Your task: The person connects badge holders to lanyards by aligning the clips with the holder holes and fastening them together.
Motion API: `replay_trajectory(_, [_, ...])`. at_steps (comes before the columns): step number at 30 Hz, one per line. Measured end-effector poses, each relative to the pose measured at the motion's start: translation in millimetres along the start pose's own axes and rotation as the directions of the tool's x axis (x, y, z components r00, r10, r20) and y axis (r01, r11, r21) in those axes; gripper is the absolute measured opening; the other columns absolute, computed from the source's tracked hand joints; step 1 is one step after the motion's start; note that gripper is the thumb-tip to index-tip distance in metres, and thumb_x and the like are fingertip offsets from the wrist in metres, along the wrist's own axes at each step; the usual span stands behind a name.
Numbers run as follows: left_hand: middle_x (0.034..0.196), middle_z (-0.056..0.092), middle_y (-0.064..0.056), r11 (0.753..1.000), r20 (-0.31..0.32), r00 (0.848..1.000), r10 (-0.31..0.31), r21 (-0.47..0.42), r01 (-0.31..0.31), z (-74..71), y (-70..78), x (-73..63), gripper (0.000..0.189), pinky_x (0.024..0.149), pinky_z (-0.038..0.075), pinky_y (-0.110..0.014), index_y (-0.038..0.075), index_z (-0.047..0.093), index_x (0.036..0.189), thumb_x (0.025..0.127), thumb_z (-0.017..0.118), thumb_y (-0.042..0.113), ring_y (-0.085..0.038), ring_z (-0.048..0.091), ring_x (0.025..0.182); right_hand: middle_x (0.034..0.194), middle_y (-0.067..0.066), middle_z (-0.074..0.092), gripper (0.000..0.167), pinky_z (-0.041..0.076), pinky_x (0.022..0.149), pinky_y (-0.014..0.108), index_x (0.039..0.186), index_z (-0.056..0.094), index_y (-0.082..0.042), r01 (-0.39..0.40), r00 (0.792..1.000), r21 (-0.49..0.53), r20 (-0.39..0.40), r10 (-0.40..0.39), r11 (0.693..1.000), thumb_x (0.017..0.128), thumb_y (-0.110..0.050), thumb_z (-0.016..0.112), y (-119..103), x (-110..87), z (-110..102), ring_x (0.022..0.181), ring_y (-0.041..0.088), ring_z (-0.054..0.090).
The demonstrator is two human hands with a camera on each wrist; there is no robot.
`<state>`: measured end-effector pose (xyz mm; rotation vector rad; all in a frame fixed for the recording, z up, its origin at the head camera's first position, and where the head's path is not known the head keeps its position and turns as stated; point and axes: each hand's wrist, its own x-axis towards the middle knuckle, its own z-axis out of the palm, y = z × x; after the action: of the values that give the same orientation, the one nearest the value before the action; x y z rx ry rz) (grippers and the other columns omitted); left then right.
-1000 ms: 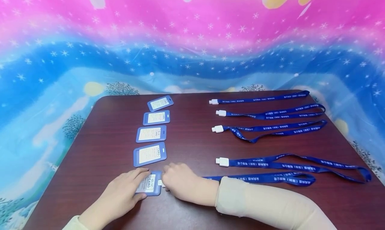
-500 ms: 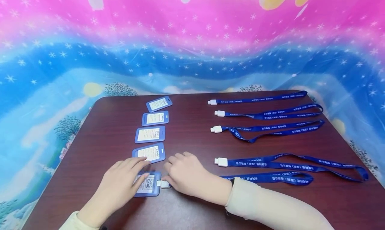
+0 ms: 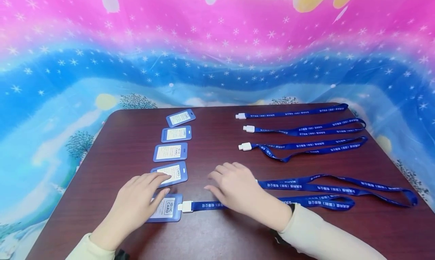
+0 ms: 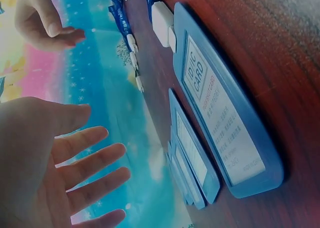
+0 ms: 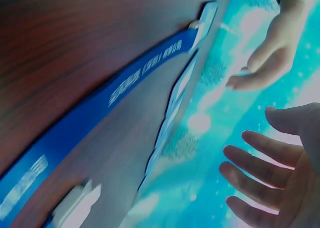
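A blue ID card holder (image 3: 174,216) lies nearest on the table, its white plastic clip (image 3: 186,206) at the slot end. From that clip a blue lanyard (image 3: 208,205) runs right, beneath my right hand (image 3: 239,190). In the left wrist view the card holder (image 4: 227,112) and clip (image 4: 162,25) meet end to end. My left hand (image 3: 136,201) hovers over the card holder's left part, fingers spread and holding nothing, as the left wrist view confirms. Above the lanyard strap (image 5: 125,87), the right hand (image 5: 275,175) also has loose, extended fingers with nothing in them.
Several more card holders (image 3: 170,152) form a column on the left of the brown table (image 3: 210,139). Several blue lanyards (image 3: 306,144) with white clips (image 3: 244,146) lie on the right. A patterned cloth (image 3: 217,52) hangs behind the table.
The right hand has let go of the white clip and moved right, uncovering the clip and strap. The left hand has lifted off the card holder, its fingers loosening.
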<state>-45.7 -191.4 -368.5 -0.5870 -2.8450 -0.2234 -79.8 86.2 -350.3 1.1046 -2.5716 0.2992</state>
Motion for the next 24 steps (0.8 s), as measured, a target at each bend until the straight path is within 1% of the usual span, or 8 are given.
replay_trajectory(3, [0.12,0.068,-0.003,1.0,-0.008,1.0,0.001,-0.003,-0.001,0.2,-1.2,1.0,0.039,0.095,0.05,-0.05,0.014,0.068,0.122,0.087,0.076,0.03,-0.027,0.063,0.111,0.093,-0.004,0.072,0.026,0.054,0.073,0.028,0.102,0.076,-0.017,-0.023,0.999,0.009,-0.044,0.023,1.0,0.09,-0.04,0.072,10,-6.0,-4,0.085,0.013,0.065])
replay_trajectory(7, [0.121,0.067,-0.004,1.0,-0.008,1.0,0.0,0.001,0.0,-0.4,-2.4,2.4,0.039,0.095,0.05,-0.051,0.015,0.068,0.122,0.087,0.076,0.029,-0.027,0.063,0.112,0.092,-0.004,0.072,0.025,0.055,0.074,0.03,0.101,0.075,-0.016,-0.051,0.995,-0.005,-0.092,0.05,0.999,0.089,-0.038,0.074,22,-13.3,-9,0.084,0.014,0.065])
replay_trajectory(12, [0.122,0.067,-0.004,1.0,-0.011,1.0,-0.001,-0.006,0.001,-1.1,-3.6,2.7,0.039,0.095,0.05,-0.051,0.014,0.068,0.122,0.086,0.077,0.028,-0.028,0.063,0.113,0.093,-0.002,0.072,0.025,0.057,0.078,0.034,0.101,0.076,-0.016,-0.088,0.988,0.008,-0.126,0.089,0.996,0.086,-0.035,0.078,35,-20.9,-12,0.085,0.016,0.067])
replay_trajectory(15, [0.122,0.067,-0.005,1.0,-0.009,1.0,-0.004,-0.009,0.004,-0.6,-4.7,2.7,0.039,0.095,0.049,-0.052,0.015,0.068,0.123,0.087,0.076,0.029,-0.028,0.062,0.113,0.095,-0.001,0.073,0.026,0.057,0.078,0.036,0.102,0.076,-0.015,-0.118,0.985,0.016,-0.124,0.119,0.993,0.085,-0.035,0.078,43,-25.1,-14,0.088,0.018,0.068])
replay_trajectory(24, [0.124,0.066,-0.004,1.0,0.003,1.0,-0.018,-0.022,0.018,0.2,-5.9,4.0,0.039,0.096,0.048,-0.052,0.016,0.068,0.123,0.087,0.076,0.029,-0.028,0.062,0.115,0.102,0.003,0.074,0.033,0.057,0.082,0.044,0.109,0.075,-0.014,-0.224,0.973,-0.003,-0.065,0.223,0.975,0.086,-0.038,0.077,64,-37.2,-21,0.094,0.023,0.07])
